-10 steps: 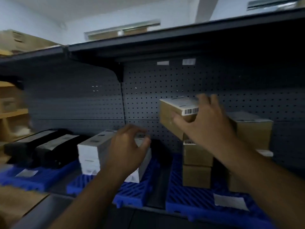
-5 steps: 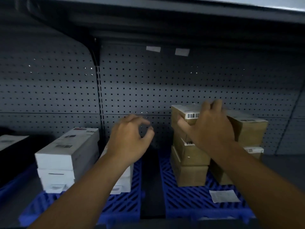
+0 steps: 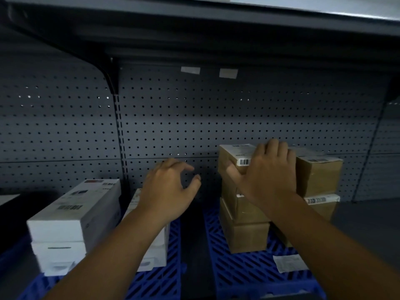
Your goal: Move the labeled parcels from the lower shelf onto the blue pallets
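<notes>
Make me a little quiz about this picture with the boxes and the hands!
1. True or false: the right hand rests on the top brown box of a stack.
2. What colour is the pallet under the brown boxes? A) red B) blue C) green
3. Fill in: the left hand is ____, holding nothing.

Key: 1. true. 2. B. 3. open. It hangs with curled fingers in the gap between the white boxes and the brown stack.
</notes>
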Demonstrator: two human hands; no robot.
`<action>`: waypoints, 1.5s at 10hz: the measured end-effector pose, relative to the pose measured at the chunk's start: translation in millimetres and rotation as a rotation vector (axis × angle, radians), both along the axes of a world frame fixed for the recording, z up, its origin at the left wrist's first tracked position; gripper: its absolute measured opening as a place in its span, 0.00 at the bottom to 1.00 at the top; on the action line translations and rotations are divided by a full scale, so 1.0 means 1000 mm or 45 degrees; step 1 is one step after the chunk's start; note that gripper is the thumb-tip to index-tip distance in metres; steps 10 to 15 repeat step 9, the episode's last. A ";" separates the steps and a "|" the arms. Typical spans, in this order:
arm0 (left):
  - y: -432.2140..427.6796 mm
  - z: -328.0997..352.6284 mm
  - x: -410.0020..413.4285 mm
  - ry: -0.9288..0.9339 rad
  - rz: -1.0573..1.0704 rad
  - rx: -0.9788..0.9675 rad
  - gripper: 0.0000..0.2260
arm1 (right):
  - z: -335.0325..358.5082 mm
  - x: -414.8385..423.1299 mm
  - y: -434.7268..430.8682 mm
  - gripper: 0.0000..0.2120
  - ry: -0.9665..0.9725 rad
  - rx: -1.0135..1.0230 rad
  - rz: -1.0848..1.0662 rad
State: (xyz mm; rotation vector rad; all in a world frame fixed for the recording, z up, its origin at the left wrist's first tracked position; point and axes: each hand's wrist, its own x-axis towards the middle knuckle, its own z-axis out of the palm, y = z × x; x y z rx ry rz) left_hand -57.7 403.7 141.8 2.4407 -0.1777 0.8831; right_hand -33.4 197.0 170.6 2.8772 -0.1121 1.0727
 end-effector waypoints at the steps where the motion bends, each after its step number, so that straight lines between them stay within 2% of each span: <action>1: -0.002 0.000 0.003 -0.012 -0.012 0.008 0.14 | -0.001 0.000 -0.001 0.45 -0.004 0.021 -0.004; 2: -0.003 0.000 0.004 -0.017 -0.007 0.005 0.13 | -0.002 -0.002 0.000 0.45 -0.078 0.104 0.050; 5: -0.005 0.000 0.000 -0.001 -0.008 0.023 0.14 | -0.005 -0.004 -0.006 0.42 -0.103 0.113 0.159; 7: -0.011 0.005 -0.012 -0.025 -0.043 0.025 0.16 | -0.006 -0.015 -0.009 0.38 -0.204 0.145 0.287; 9: -0.007 -0.013 -0.052 -0.096 -0.049 0.050 0.19 | -0.026 -0.047 -0.014 0.31 -0.480 0.177 0.613; 15: -0.007 -0.013 -0.052 -0.096 -0.049 0.050 0.19 | -0.026 -0.047 -0.014 0.31 -0.480 0.177 0.613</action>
